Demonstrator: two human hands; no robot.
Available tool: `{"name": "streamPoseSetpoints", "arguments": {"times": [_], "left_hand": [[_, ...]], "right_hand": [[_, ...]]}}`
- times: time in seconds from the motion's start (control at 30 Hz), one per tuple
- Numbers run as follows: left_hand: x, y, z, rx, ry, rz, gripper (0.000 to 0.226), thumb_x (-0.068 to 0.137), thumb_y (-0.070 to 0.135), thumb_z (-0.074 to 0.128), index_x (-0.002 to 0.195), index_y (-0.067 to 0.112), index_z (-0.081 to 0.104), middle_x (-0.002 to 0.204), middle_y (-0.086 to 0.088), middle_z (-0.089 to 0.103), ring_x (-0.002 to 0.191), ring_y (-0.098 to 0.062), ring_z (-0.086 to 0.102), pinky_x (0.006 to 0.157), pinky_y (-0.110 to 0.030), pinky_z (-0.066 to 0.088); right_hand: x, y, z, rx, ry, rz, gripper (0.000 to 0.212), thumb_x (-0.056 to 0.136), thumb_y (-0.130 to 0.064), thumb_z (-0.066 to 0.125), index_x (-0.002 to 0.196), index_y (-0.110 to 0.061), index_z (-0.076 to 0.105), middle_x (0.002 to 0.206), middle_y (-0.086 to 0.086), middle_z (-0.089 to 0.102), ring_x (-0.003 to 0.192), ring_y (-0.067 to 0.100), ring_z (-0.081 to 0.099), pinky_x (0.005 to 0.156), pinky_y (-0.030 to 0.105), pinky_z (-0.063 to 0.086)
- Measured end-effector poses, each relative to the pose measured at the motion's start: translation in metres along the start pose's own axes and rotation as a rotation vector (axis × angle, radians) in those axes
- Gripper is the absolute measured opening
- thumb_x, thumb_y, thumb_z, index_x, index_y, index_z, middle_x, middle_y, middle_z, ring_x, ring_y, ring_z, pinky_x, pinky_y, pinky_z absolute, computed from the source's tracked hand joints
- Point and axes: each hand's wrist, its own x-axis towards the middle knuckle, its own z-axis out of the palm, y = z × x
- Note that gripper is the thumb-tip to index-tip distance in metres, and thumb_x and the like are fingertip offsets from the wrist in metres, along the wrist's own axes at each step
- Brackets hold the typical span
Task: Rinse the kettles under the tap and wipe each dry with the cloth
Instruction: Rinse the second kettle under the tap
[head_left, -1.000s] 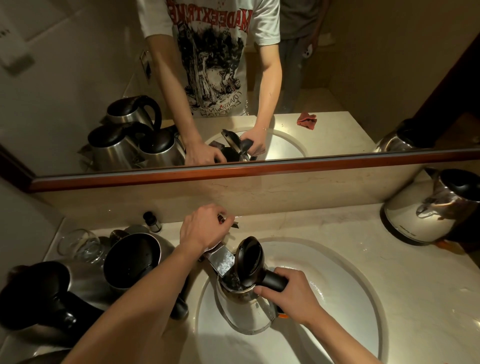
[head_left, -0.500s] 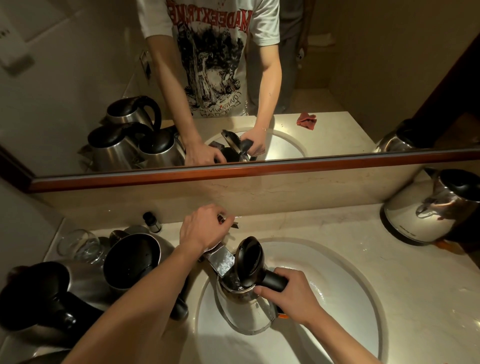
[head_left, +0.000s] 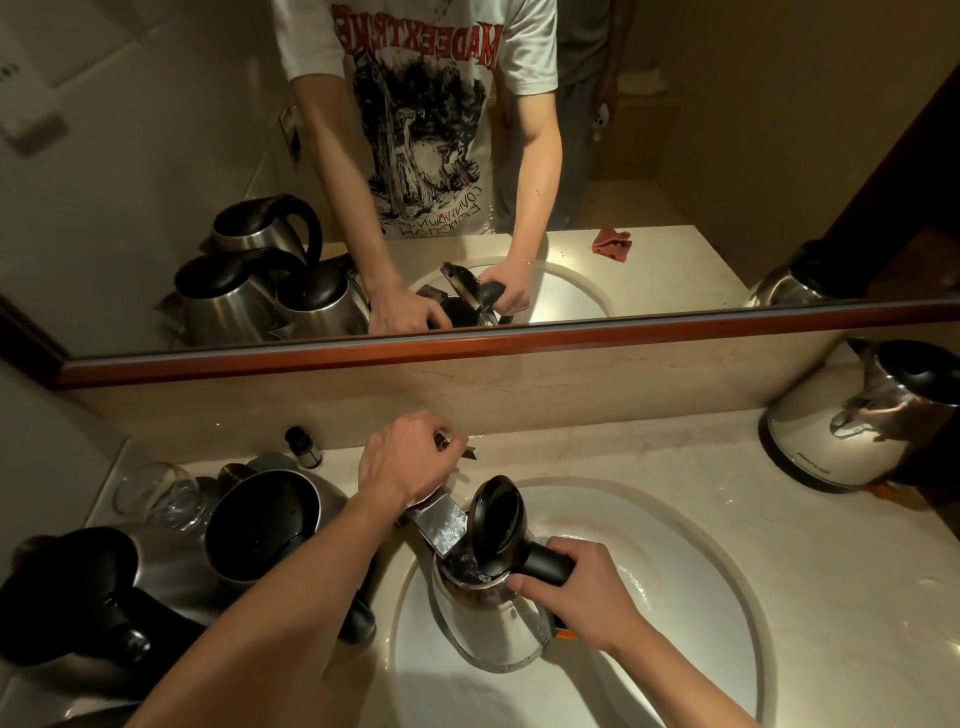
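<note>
The scene is dim and warm-toned, yellow-brown throughout. The brightest patches are the white oval sink basin (head_left: 675, 597) and the pale marble surface (head_left: 779, 545), which carry soft glare, probably from a lamp overhead. The steel kettle on the right (head_left: 841, 431) shows bright reflections on its belly. The left corner sinks into deep shadow, where the dark kettles (head_left: 93, 587) lose detail. Wide-angle distortion bends the wood-framed mirror edge (head_left: 467, 345). Focus is fairly sharp at centre, softer at the edges.

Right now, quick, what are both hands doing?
Left hand: gripping the tap handle.
Right hand: closed around the kettle handle, held over the sink.
</note>
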Motion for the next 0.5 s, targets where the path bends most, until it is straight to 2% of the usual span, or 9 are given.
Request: {"name": "streamPoseSetpoints", "arguments": {"times": [0.33, 0.5], "left_hand": [[0.0008, -0.0004, 0.0005, -0.002, -0.006, -0.001, 0.039, 0.094, 0.056, 0.044, 0.110, 0.032, 0.070, 0.117, 0.014, 0.068, 0.102, -0.013, 0.061, 0.088, -0.038, 0.047], [0.0010, -0.0011, 0.0010, 0.002, -0.008, 0.002, 0.040, 0.094, 0.057, 0.043, 0.110, 0.032, 0.070, 0.117, 0.014, 0.068, 0.101, -0.013, 0.061, 0.085, -0.037, 0.045]], "right_hand": [[0.0001, 0.0005, -0.0003, -0.021, 0.011, 0.002, 0.044, 0.067, -0.045, 0.092, 0.057, -0.024, 0.054, 0.052, -0.013, 0.046, 0.052, 0.005, 0.041, 0.053, 0.019, 0.032], [-0.0001, 0.0010, 0.0000, -0.023, 0.009, 0.002, 0.045, 0.066, -0.046, 0.092, 0.057, -0.024, 0.054, 0.052, -0.013, 0.046, 0.052, 0.005, 0.040, 0.053, 0.019, 0.031]]}}
